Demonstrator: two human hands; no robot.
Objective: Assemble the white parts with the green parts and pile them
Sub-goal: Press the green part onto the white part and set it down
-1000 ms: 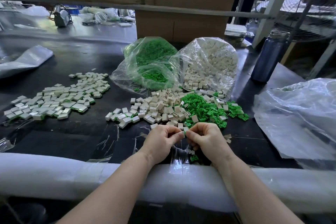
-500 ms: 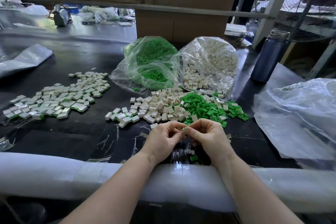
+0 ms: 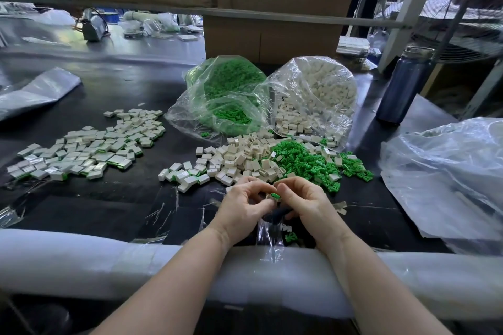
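Left hand [image 3: 246, 205] and right hand [image 3: 302, 201] meet fingertip to fingertip, both pinching a white part [image 3: 270, 196] with its green part [image 3: 275, 195] on the right-hand side.

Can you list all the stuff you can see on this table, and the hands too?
Finished pieces: many, white with green edges, spread at left.
Loose white parts: many, white, table middle.
Loose green parts: many, green, right of the white parts.
Green bag: one, clear plastic, behind the piles.
White bag: one, clear plastic, beside the green bag.
Bottle: one, dark blue, far right.
Empty bag: one, clear, right edge.
Cardboard box: one, brown, back.
Left hand: pinching a small piece.
Right hand: pinching the same piece.
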